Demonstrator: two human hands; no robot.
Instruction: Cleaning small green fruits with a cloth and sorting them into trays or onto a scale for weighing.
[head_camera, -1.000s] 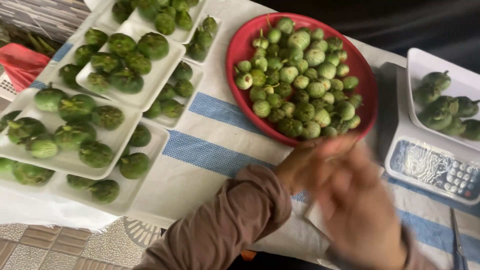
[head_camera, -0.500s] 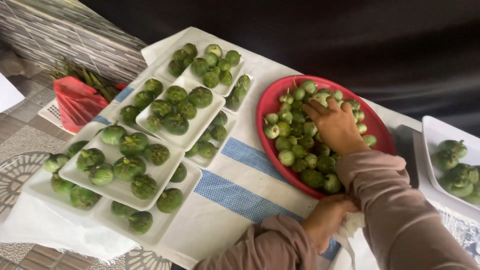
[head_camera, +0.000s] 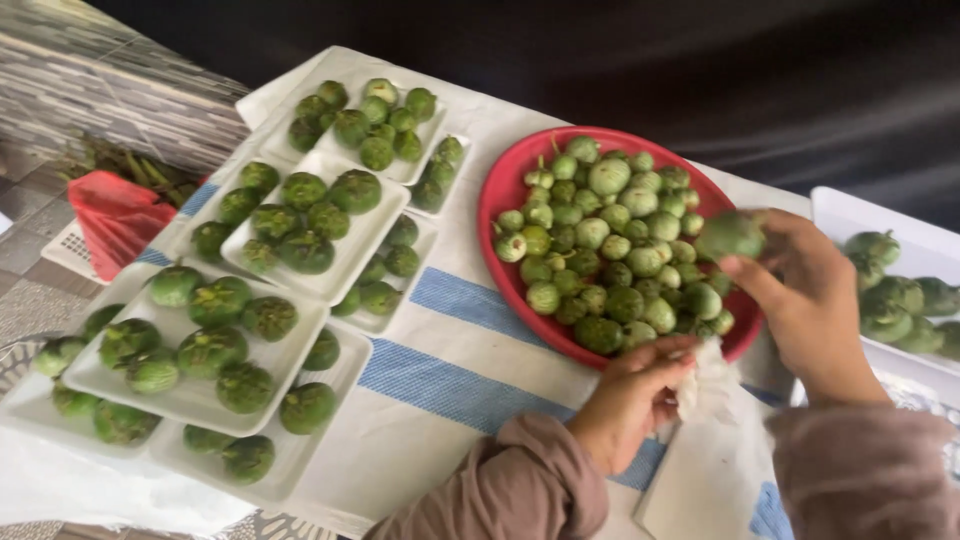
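Far on the left, a red bag (head_camera: 115, 215) lies on the floor beside the table. On the table, white trays (head_camera: 330, 285) sit stacked, each full of big round green fruits (head_camera: 305, 190). They rest on a white cloth with blue stripes (head_camera: 450, 375). Next comes a red bowl (head_camera: 500, 200) piled high with small green fruits (head_camera: 610, 240). Near the close edge of the bowl, the left hand (head_camera: 630, 400) is closed around the top of a white bag (head_camera: 705, 440), holding it tight. A little to the right, the right hand (head_camera: 810, 300) pinches one green fruit (head_camera: 730, 235) in its fingertips, up over the right side of the bowl. Far right, another white tray (head_camera: 835, 205) holds more green fruits.
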